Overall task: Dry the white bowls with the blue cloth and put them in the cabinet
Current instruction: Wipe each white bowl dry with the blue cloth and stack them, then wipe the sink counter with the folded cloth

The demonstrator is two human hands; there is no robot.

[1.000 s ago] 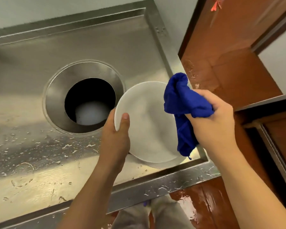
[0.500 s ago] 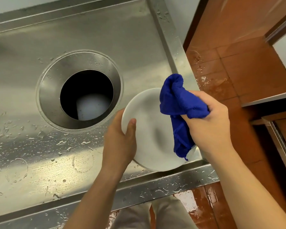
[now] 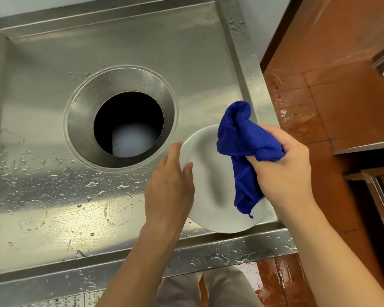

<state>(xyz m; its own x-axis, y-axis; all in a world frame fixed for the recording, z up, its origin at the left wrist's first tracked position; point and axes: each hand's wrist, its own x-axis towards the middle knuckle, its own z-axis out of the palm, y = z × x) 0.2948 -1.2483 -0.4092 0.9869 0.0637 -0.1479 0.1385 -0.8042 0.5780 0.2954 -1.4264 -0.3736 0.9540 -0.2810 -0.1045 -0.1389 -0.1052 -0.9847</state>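
Left hand [image 3: 171, 185] closed on the left rim of the white bowl [image 3: 208, 185], thumb laid over the inner face of the rim, remaining fingers hidden behind the bowl. Right hand [image 3: 284, 165] clenched in a fist around a bunched blue cloth [image 3: 242, 140]; upper folds standing up out of the fist, lower tail hanging down across the right half of the bowl's interior. Contact between cloth and bowl surface probable along the hanging tail, not confirmed at the upper folds.

Bowl held tilted, open side facing up toward the camera, above the front right corner of the stainless steel sink [image 3: 53, 96]. Lower edge of bowl level with the front lip of the sink; contact there not determinable.

Sink floor wet, droplets and faint ring marks scattered over the near half. Large round opening [image 3: 129, 125] set in the middle of the sink floor, dark inside, pale rounded object visible at the bottom, identity unclear.

Red-brown tiled floor [image 3: 341, 107] to the right of the sink, wet patches visible beside the sink edge and near the front corner. Light-coloured trouser legs [image 3: 224, 289] visible below the front lip.
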